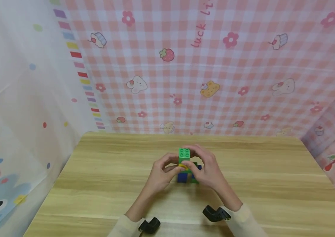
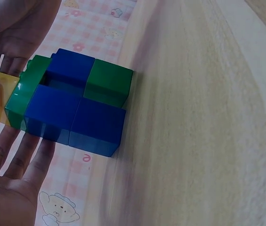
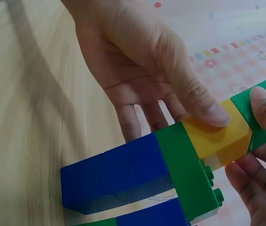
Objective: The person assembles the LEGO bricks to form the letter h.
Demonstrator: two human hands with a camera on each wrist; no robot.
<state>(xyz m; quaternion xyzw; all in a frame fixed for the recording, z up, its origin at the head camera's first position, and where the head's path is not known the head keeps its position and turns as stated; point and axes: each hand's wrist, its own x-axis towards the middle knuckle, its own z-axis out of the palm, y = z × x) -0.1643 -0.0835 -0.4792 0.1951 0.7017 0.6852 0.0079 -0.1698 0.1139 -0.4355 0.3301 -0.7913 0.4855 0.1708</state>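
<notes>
A toy-block structure stands on the wooden table between both hands. Two legs, one of stacked blue blocks (image 3: 137, 162) and the other of a blue block (image 2: 71, 66) over a green block (image 2: 108, 82), carry a green crosspiece block (image 3: 185, 162). Above it sits a yellow block (image 3: 217, 141), topped by a studded green block (image 1: 184, 153). My left hand (image 1: 162, 171) grips the yellow block, thumb on its near face and fingers behind. My right hand (image 1: 208, 166) pinches the top green block, with its thumb in front and fingertips partly hidden behind.
The wooden table (image 1: 102, 184) ends at a pink checked cloth (image 1: 161, 72) behind it. A pale patterned cloth (image 1: 22, 98) hangs on the left. Black devices sit at the left wrist (image 1: 149, 226) and right wrist (image 1: 214, 214).
</notes>
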